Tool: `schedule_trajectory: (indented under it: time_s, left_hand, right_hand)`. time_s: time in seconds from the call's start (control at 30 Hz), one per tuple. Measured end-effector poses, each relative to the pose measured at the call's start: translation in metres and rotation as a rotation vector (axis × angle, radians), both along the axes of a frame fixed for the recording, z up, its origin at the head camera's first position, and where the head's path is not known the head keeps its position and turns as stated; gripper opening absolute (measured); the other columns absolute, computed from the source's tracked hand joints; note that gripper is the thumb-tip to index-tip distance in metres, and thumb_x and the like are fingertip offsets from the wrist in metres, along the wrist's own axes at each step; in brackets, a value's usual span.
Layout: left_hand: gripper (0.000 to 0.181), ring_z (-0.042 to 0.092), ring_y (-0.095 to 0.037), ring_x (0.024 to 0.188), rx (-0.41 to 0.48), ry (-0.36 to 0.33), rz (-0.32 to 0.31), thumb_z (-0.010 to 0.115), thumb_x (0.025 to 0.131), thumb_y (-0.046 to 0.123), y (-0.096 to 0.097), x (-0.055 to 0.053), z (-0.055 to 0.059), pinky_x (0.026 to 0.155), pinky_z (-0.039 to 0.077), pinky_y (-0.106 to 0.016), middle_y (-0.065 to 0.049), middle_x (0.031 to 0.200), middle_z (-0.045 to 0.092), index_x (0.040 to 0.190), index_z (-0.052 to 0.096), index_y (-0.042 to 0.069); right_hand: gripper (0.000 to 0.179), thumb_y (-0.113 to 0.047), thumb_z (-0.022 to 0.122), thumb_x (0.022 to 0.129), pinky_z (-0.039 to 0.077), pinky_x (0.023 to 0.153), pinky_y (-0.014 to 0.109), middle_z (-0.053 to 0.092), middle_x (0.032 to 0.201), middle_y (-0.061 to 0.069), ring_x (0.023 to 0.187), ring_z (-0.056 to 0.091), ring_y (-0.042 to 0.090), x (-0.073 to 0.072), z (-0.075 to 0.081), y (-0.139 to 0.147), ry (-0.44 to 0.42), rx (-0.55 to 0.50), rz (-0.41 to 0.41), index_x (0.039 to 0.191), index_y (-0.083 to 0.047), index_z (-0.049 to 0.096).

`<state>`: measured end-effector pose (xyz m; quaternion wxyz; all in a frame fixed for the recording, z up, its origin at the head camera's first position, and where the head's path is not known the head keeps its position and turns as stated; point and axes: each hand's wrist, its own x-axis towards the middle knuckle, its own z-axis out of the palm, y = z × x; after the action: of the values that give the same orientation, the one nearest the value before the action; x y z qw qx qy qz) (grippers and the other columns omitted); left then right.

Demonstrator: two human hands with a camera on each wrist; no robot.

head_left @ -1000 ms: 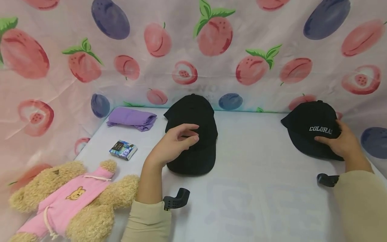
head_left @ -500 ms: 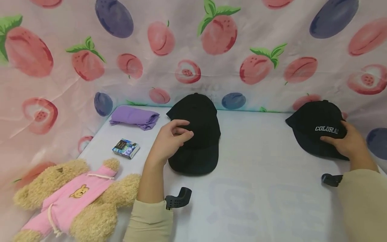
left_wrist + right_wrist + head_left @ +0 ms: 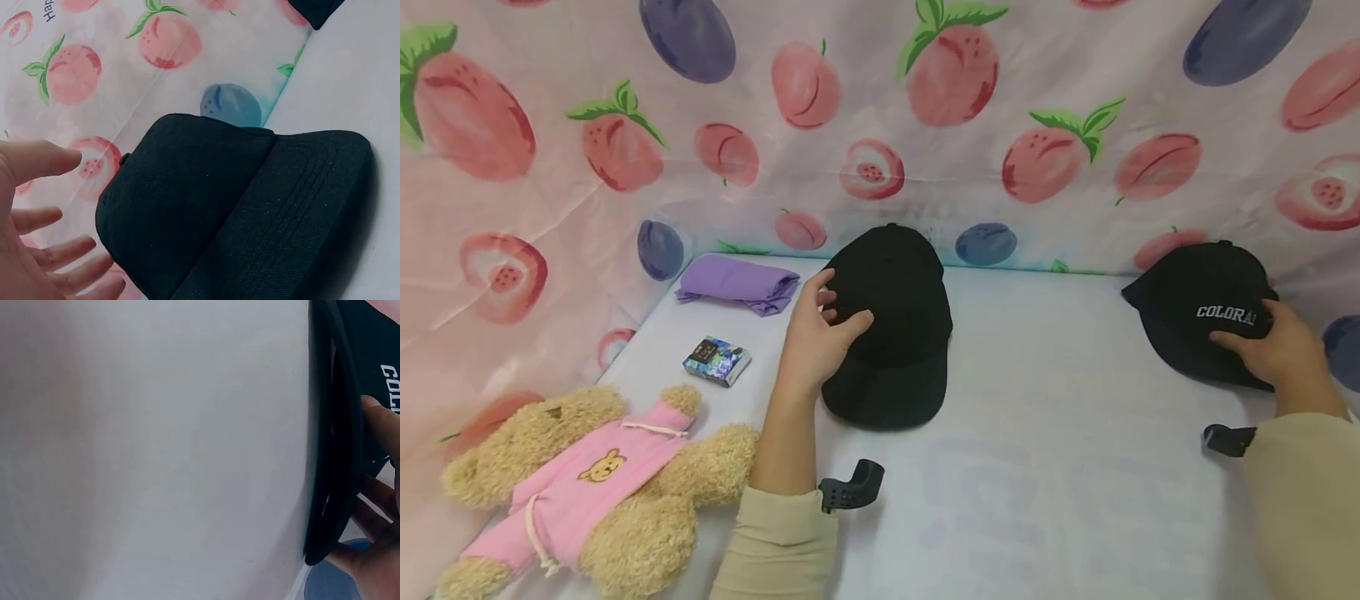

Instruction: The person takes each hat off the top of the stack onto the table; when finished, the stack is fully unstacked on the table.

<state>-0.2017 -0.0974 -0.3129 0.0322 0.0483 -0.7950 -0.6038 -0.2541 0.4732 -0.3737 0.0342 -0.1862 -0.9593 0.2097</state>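
Note:
A plain black baseball cap (image 3: 887, 292) sits in the middle of the table's far part, its brim towards me. My left hand (image 3: 817, 340) is at that cap's left side, thumb and fingers parted; in the left wrist view its fingers (image 3: 69, 250) spread beside the crown with nothing in them. Far to the right, my right hand (image 3: 1288, 350) holds a second black cap (image 3: 1213, 283) with white lettering by its right side. The right thumb (image 3: 378, 419) lies on its front above the brim, while the other fingers curl round the side, partly hidden.
On the left lie a folded purple cloth (image 3: 737, 283), a small blue patterned box (image 3: 717, 361) and a teddy bear (image 3: 602, 492) in pink clothes. A fruit-print curtain (image 3: 955, 158) hangs behind the white tabletop (image 3: 1045, 467) and along its left side.
My left hand has moved off the plain cap's crown towards its left side, and its fingers have spread apart. The right hand keeps its hold on the lettered cap.

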Motion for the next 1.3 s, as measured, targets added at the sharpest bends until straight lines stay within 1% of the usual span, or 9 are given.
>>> schedule_trajectory:
  time_s: [0.13,0.23,0.33,0.5,0.63,0.77,0.93,1.1,1.3]
  left_hand:
    - [0.086,0.039,-0.036,0.147,-0.025,-0.019,0.009,0.076,0.092,0.023,0.001,-0.002,-0.002,0.118,0.039,-0.054,-0.014,0.162,0.034,0.163,0.028,0.024]
    - [0.091,0.038,-0.036,0.146,-0.024,-0.029,0.002,0.076,0.09,0.022,0.001,-0.003,-0.004,0.119,0.037,-0.055,-0.015,0.162,0.033,0.165,0.024,0.024]
    - [0.096,0.04,-0.036,0.144,-0.046,-0.04,0.004,0.077,0.088,0.022,0.001,-0.004,-0.005,0.119,0.036,-0.055,-0.017,0.159,0.034,0.166,0.02,0.024]
    - [0.1,0.036,-0.035,0.149,-0.083,-0.092,0.002,0.079,0.087,0.022,-0.001,-0.005,-0.009,0.122,0.032,-0.056,-0.018,0.163,0.03,0.166,0.017,0.023]
    - [0.101,0.029,-0.034,0.155,-0.082,-0.124,-0.011,0.079,0.087,0.021,-0.002,-0.007,-0.014,0.124,0.028,-0.056,-0.017,0.168,0.024,0.166,0.016,0.02]
    - [0.1,0.026,-0.033,0.156,-0.107,-0.154,-0.017,0.079,0.087,0.022,-0.003,-0.01,-0.021,0.125,0.026,-0.055,-0.015,0.169,0.024,0.166,0.017,0.018]
    - [0.097,0.028,-0.035,0.155,-0.153,-0.17,-0.024,0.079,0.087,0.026,-0.001,-0.014,-0.026,0.124,0.028,-0.058,-0.016,0.167,0.027,0.165,0.022,0.018]
    - [0.096,0.031,-0.038,0.153,-0.188,-0.178,-0.034,0.078,0.087,0.026,-0.002,-0.016,-0.033,0.123,0.029,-0.057,-0.02,0.165,0.028,0.164,0.022,0.014]
    - [0.096,0.033,-0.04,0.151,-0.234,-0.166,-0.047,0.079,0.087,0.026,-0.006,-0.015,-0.037,0.123,0.029,-0.056,-0.024,0.162,0.03,0.164,0.023,0.01]
  right_hand:
    - [0.097,-0.042,0.06,0.101,0.014,0.124,0.066,0.01,0.162,0.041,0.152,0.011,0.058,0.0,0.004,-0.004,-0.012,0.003,-0.026,0.16,0.009,0.004]
    - [0.096,-0.039,0.062,0.1,0.015,0.124,0.065,0.008,0.162,0.04,0.152,0.011,0.057,0.0,0.006,-0.007,-0.024,-0.013,-0.044,0.16,0.009,0.003]
    - [0.096,-0.038,0.062,0.101,0.015,0.123,0.066,0.007,0.162,0.04,0.152,0.011,0.057,-0.002,0.006,-0.008,-0.033,-0.023,-0.05,0.16,0.009,0.002]
    - [0.095,-0.036,0.061,0.101,0.014,0.123,0.066,0.006,0.163,0.039,0.153,0.009,0.057,-0.003,0.005,-0.008,-0.036,-0.027,-0.056,0.16,0.008,0.001]
    - [0.093,-0.036,0.06,0.102,0.013,0.124,0.067,0.006,0.163,0.039,0.153,0.009,0.057,-0.002,0.004,-0.008,-0.03,-0.029,-0.056,0.16,0.008,0.002]
    - [0.092,-0.035,0.059,0.102,0.012,0.124,0.065,0.006,0.163,0.039,0.153,0.009,0.057,-0.002,0.003,-0.008,-0.022,-0.022,-0.051,0.16,0.009,0.003]
    - [0.089,-0.03,0.058,0.102,0.013,0.125,0.064,0.006,0.163,0.039,0.153,0.009,0.056,-0.001,0.002,-0.005,-0.015,-0.028,-0.068,0.16,0.009,0.003]
    - [0.087,-0.027,0.058,0.102,0.013,0.125,0.064,0.006,0.163,0.039,0.153,0.009,0.056,-0.001,0.002,-0.006,-0.014,-0.046,-0.091,0.161,0.008,0.004]
    - [0.089,-0.032,0.057,0.102,0.014,0.124,0.066,0.01,0.162,0.041,0.151,0.012,0.058,-0.002,0.002,-0.008,0.002,-0.033,-0.048,0.16,0.009,0.005]
